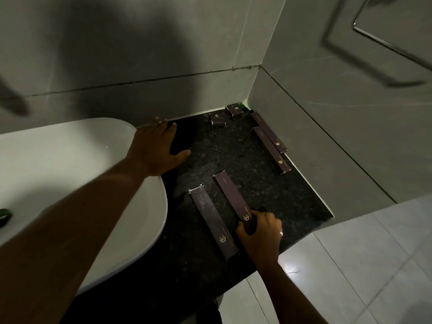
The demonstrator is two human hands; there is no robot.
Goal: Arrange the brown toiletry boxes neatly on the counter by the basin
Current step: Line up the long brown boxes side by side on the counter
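Dark counter (233, 146) beside basin (70, 160). Right hand (260, 232) pinches near end of long box (230, 195), axis running away up-left; left hand (155, 152) flat, fingers spread, on basin rim.

both forearms bare, no sleeves; ring (281, 233) on r. hand (261, 235) finger.

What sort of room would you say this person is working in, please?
Most likely a bathroom, perhaps a hotel's: a white basin sits on a dark stone counter, grey tiled walls meet in the corner, and branded brown toiletry boxes lie about.
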